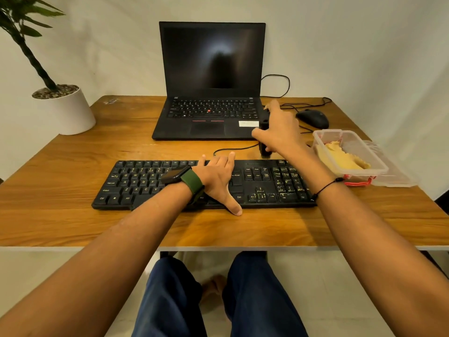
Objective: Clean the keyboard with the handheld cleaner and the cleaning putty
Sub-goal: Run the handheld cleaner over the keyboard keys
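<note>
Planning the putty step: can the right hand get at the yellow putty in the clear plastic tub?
Probably not yet: the right hand grips the black handheld cleaner. The clear plastic tub beside it is uncovered, yellow putty exposed.

A black keyboard with pale lettering is lying on a worktop showing warm orange-brown wood grain. A black laptop is showing a dark screen, a red dot among its keys and red lines above its touchpad. A black handheld cleaner and a black mouse are sitting nearby. Pale yellow putty is resting in a clear container with red clips. A green watch strap is circling one wrist. A white pot is holding a green plant.
</note>
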